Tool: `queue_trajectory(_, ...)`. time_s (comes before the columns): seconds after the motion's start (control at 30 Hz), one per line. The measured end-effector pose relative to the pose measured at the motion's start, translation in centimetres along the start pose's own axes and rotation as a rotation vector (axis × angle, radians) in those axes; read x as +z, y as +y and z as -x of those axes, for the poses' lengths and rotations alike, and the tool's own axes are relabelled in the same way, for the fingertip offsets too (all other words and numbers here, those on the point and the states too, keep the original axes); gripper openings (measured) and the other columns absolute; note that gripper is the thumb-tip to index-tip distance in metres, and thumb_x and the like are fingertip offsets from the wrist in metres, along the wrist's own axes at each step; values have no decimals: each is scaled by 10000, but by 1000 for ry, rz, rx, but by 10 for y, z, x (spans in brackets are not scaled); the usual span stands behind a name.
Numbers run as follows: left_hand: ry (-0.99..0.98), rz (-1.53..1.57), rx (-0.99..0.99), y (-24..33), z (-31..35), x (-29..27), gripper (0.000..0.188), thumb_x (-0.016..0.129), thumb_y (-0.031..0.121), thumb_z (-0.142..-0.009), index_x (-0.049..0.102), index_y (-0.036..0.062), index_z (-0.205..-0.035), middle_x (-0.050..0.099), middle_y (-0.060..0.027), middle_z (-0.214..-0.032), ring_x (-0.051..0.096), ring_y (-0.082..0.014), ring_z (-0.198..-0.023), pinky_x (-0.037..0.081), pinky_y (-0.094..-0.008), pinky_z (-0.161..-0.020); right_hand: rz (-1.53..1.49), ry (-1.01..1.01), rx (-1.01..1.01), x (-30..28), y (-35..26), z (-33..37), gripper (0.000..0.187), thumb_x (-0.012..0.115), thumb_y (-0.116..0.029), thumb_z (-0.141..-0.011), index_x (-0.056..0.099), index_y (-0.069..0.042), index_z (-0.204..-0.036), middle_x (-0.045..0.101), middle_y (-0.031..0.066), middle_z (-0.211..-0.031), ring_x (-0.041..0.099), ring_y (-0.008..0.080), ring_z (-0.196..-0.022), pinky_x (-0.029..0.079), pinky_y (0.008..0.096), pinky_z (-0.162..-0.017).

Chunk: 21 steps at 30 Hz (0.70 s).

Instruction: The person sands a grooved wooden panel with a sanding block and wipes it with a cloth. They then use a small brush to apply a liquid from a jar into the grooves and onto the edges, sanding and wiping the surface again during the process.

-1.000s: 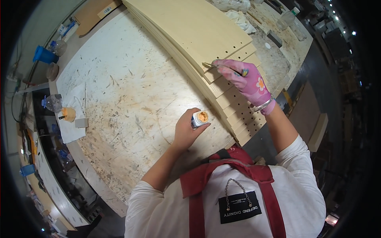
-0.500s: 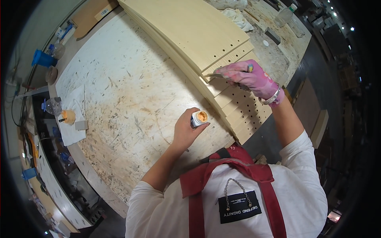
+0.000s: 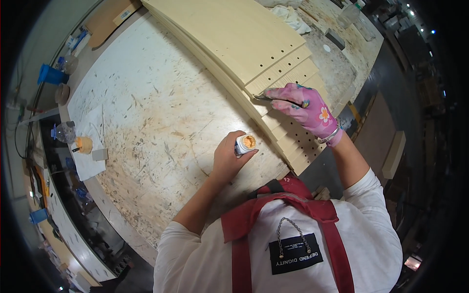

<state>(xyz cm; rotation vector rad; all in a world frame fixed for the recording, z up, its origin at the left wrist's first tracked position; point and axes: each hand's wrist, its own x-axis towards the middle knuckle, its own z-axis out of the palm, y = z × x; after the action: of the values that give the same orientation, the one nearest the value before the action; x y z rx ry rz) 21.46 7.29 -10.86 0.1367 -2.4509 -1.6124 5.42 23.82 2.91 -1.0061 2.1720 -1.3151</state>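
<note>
My bare left hand [image 3: 227, 157] is wrapped round a small white jar [image 3: 240, 148], tilted so that its mouth shows orange-tan paste [image 3: 249, 142] inside. On my right hand [image 3: 309, 108] is a pink flowered glove, its fingers pinching a thin flat blade that looks like a putty knife [image 3: 261, 97]. The blade's tip rests at the left edge of a stepped stack of pale wooden boards [image 3: 229, 41], near a corner of one board. Rows of small dark holes run along the boards' near ends. The glove hides part of the blade and some holes.
The boards lie on a stained white worktable [image 3: 146, 102]. At its left are a tub of tan paste [image 3: 84, 144], a grey block [image 3: 100, 155], a plastic bottle [image 3: 64, 132] and a blue cup [image 3: 51, 74]. A dark block [image 3: 334, 39] and white cloth [image 3: 290, 18] lie beyond the stack.
My right hand has come slightly nearer and turned, showing more of the glove's back, with the blade still at the boards' edge. My left hand and the jar have hardly moved.
</note>
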Motion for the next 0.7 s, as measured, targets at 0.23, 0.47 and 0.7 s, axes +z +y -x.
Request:
queue_trajectory(0.23, 32, 39, 23, 0, 0, -1, 485, 793, 128, -717, 519, 20, -1103, 622, -114, -907, 616, -205, -806, 497, -302, -735, -332, -8, 40, -5, 25, 12, 312, 612, -210, -892, 656, 24, -1094, 674, 83, -1010, 570, 123, -833, 464, 264, -789)
queue_trajectory(0.47, 51, 18, 12, -3, -1, 3, 497, 792, 119, -713, 509, 17, -1109, 624, -107, -904, 613, -181, -799, 494, -288, -732, -690, 142, 331, -3, 17, 27, 356, 556, -259, -932, 624, 47, -1100, 613, 8, -810, 528, 43, -722, 429, 173, -635)
queue_trajectory(0.7, 41, 90, -197, 5, 2, 5, 470, 789, 147, -730, 531, 19, -1100, 630, -119, -918, 625, -215, -827, 492, -304, -753, -891, 231, 410, -9, 36, 64, 286, 557, -179, -933, 617, 51, -1093, 605, 25, -747, 538, 37, -662, 428, 169, -559)
